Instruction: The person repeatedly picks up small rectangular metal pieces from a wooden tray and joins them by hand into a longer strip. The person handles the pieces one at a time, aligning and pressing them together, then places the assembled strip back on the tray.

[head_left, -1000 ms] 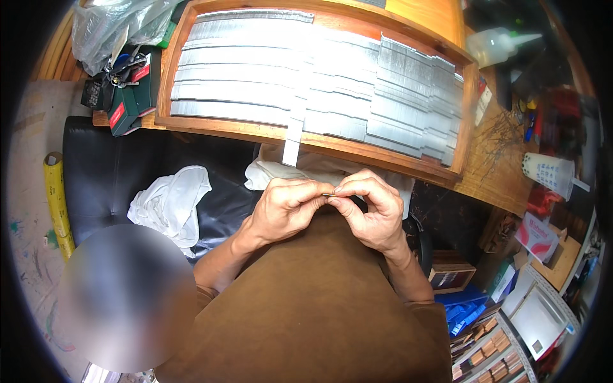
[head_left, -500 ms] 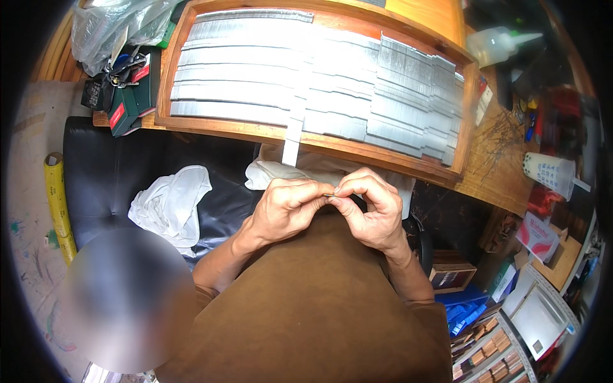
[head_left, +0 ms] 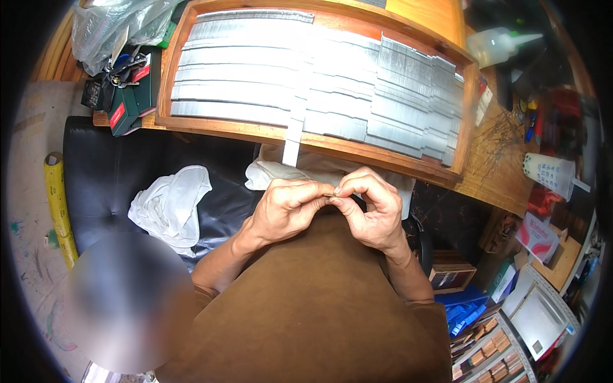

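Observation:
My left hand (head_left: pixel 290 205) and my right hand (head_left: pixel 373 207) meet in front of my brown top, fingertips pinched together. Between them is a small, thin, dark piece (head_left: pixel 330 195), too small to name; both hands grip it. Just beyond my hands stands a wooden tray (head_left: pixel 223 127) holding overlapping rows of thin silvery metal strips (head_left: pixel 338 89). One pale flat strip (head_left: pixel 291 148) sticks out over the tray's near edge, pointing toward my hands. A crumpled white cloth (head_left: pixel 281 172) lies under that edge, partly hidden by my left hand.
Another white cloth (head_left: pixel 169 204) lies on a black padded seat (head_left: pixel 96 172) at left, beside a yellow tube (head_left: pixel 57 204). Dark boxes (head_left: pixel 137 89) and a plastic bag (head_left: pixel 102 32) are at back left. A squeeze bottle (head_left: pixel 491 48) and a cup (head_left: pixel 549 173) stand right.

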A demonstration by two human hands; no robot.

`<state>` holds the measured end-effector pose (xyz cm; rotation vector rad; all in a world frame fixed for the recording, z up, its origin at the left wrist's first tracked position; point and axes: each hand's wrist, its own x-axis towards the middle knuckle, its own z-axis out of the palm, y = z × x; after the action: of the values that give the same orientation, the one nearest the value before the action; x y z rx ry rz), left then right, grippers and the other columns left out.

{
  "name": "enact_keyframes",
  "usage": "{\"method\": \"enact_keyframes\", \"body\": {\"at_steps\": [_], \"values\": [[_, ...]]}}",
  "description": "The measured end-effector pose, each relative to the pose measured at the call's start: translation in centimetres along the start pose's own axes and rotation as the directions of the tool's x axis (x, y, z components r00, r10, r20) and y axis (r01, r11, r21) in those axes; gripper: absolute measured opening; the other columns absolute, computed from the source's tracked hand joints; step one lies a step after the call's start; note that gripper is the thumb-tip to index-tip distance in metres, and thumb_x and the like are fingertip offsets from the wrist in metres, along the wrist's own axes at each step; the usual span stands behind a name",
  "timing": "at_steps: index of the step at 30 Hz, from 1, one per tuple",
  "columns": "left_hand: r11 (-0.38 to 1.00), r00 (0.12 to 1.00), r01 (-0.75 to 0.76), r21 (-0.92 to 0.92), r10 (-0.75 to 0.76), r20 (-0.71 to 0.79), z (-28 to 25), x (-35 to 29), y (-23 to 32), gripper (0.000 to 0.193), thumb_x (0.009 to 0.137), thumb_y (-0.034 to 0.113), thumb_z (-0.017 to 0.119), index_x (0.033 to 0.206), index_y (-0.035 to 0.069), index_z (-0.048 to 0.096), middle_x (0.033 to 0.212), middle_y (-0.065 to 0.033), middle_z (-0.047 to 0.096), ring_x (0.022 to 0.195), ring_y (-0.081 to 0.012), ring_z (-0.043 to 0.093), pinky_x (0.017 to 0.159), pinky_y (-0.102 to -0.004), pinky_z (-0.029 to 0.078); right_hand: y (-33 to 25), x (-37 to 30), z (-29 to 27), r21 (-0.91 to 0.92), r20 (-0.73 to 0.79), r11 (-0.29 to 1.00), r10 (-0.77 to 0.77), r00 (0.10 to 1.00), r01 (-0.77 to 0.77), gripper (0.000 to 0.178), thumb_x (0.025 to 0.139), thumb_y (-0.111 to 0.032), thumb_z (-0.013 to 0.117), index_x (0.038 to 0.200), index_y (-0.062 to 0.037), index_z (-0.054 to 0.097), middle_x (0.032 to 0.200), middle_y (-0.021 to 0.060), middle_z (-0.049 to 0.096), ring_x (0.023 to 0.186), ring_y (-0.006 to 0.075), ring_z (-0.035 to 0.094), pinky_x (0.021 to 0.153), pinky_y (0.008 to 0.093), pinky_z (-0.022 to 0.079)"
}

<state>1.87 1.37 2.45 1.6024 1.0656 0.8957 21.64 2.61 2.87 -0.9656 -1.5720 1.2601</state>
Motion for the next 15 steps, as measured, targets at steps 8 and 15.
{"method": "enact_keyframes", "body": {"at_steps": [8,15], "values": [[0.999,1.000,0.020,-0.049,-0.021,-0.020,0.16,-0.12,-0.24,0.017,0.084,-0.003,0.075,0.101,-0.001,0.074,0.086,-0.0177,0.075,0.074,-0.0293,0.075,0.063,-0.0331,0.058,-0.25,0.05,0.19,-0.040,-0.022,0.999,-0.004,1.000,0.003,0.013,0.084,0.005,0.074,0.091,0.0020,0.064,0.087,0.0132,0.068,0.077,0.0238,0.068,0.069,0.0316,0.055],[0.998,0.999,0.011,-0.068,-0.014,-0.039,0.51,-0.38,-0.88,0.017,0.084,-0.002,0.075,0.101,-0.001,0.074,0.086,-0.0176,0.075,0.074,-0.0290,0.075,0.062,-0.0328,0.057,-0.76,0.41,0.02,-0.163,0.008,0.983,-0.086,0.996,0.087,0.011,0.085,0.004,0.075,0.092,0.0025,0.067,0.086,0.0141,0.068,0.076,0.0258,0.068,0.067,0.0323,0.055]]}}
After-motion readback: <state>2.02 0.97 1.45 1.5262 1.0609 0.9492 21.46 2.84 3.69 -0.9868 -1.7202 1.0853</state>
